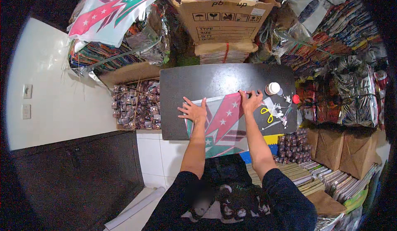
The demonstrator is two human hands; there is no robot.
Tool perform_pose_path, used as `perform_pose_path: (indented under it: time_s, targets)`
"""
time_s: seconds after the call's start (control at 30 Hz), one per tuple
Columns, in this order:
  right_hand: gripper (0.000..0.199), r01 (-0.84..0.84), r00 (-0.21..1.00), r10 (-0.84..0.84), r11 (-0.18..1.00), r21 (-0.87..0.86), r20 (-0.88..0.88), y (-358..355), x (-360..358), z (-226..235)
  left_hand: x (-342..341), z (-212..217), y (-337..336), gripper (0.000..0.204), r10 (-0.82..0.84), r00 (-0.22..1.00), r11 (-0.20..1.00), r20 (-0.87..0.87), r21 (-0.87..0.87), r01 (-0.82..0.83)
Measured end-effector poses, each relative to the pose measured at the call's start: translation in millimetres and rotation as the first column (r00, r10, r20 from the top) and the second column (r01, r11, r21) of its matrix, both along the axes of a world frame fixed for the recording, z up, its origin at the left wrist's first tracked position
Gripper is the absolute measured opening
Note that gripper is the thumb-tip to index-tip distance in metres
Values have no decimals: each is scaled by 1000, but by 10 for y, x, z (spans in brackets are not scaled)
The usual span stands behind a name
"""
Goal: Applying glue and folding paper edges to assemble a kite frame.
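A printed cloth flag point(226, 121), white with red and green bands and white stars, lies over the near part of the dark table and hangs past its front edge. My left hand point(194, 111) rests on the flag's far left corner, open, its fingers spread partly onto the tabletop. At the far right corner, my right hand point(250, 102) pinches the cloth's edge between thumb and forefinger, with the other fingers apart. Right of that hand lie yellow-handled scissors point(267, 115), partly covered by white scraps point(273, 106).
On the dark table point(186, 80) stand a white-capped jar point(272, 88) and a red round lid point(295, 98). A carton of small wrapped items point(136, 107) sits at left. Another flag point(118, 11) drapes over stacks behind. A large cardboard box point(225, 22) stands beyond the table.
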State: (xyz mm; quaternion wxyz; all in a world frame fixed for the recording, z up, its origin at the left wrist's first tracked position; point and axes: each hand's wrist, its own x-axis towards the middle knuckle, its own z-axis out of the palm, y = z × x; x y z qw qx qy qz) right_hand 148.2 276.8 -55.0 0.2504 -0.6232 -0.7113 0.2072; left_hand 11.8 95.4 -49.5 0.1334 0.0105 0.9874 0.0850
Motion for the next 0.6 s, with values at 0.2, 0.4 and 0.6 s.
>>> perform_pose_path:
  time_s: [0.2,0.4,0.6]
  targets:
    - [40,30,998,-28,999,35,-59,168,102,-195,40,67,62,113,-30,1000,998,5,-51,30]
    - [38,23,999,-20,997,-70,41,199,31,-30,3,61,-23,114,5,1000,999,10,-33,-4]
    - [43,-78,989,60,988,-132,-137,331,278,-66,-70,217,-139,104,18,996,991,-92,136,-6]
